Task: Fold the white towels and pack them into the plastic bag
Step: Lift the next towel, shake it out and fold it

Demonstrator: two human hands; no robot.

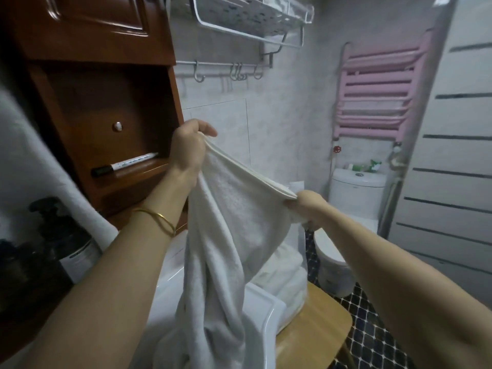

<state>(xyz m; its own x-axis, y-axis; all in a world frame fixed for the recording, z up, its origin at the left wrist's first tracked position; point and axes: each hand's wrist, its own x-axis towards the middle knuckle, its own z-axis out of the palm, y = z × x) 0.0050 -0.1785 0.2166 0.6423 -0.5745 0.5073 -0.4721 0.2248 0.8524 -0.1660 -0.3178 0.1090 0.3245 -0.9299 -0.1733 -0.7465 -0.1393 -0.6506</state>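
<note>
Holding the white towel (226, 235) by its top hem, left hand (186, 149) and right hand (306, 206) each pinch one end.

Two arms in view, both bare.
- The left arm (106, 275) comes in from the lower left of the frame, uncovered from the frame edge up to the left hand (186, 150).
- A thin gold-coloured bangle (159, 219) sits on its wrist, centre-left. It reads as two fine strands meeting at one side.
- The right arm (386, 262) comes in from the lower right, uncovered up to the right hand (306, 206).
- Nails are too blurred to tell.
</note>
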